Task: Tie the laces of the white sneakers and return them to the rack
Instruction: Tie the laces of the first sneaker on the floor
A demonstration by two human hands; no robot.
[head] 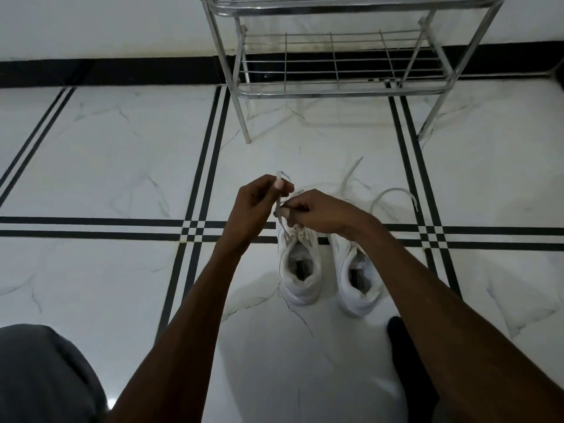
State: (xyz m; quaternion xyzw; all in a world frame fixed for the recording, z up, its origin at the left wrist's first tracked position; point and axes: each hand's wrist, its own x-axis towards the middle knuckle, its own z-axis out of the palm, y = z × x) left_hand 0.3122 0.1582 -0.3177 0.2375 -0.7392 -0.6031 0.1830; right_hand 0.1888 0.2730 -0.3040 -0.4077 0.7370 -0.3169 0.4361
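Observation:
Two white sneakers stand side by side on the floor, heels toward me: the left sneaker [300,270] and the right sneaker [357,276]. My left hand [254,206] pinches a lace loop [279,190] held upright above the left sneaker's tongue. Just right of it, my right hand [317,210] grips the other lace end of that shoe. Both hands hide the front of the left sneaker. The right sneaker's loose laces [393,193] trail untied across the floor beyond it.
A metal wire shoe rack [338,87] stands against the wall straight ahead, its lower shelf bare. The floor [122,148] is white marble tile with black stripes. My grey-clad knee [45,374] is at the lower left, a dark foot [399,334] near the right sneaker's heel.

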